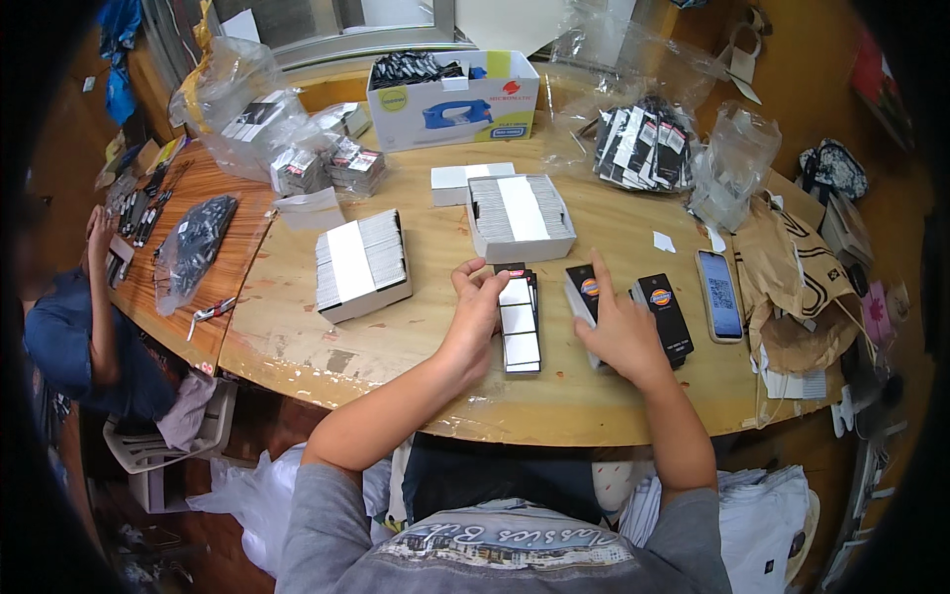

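In front of me lies a neat stack of black hang tags with white stickers (520, 342), lengthwise toward me. My left hand (477, 315) is at its left side, thumb and fingers closed on the upper end of the stack. My right hand (625, 335) is over two piles of black hang tags, its index finger stretched forward and its fingers apart. One pile (584, 284) shows to the left of that hand and the other pile (665, 309) to its right. The palm hides parts of both piles.
Beyond my hands stand two white boxes packed with cards, one box (396, 297) left, another (539, 247) ahead. A phone (720, 297) and a brown paper bag (792, 287) lie right. A printed carton (455, 124) and plastic bags stand behind. Another person (89, 337) works at left.
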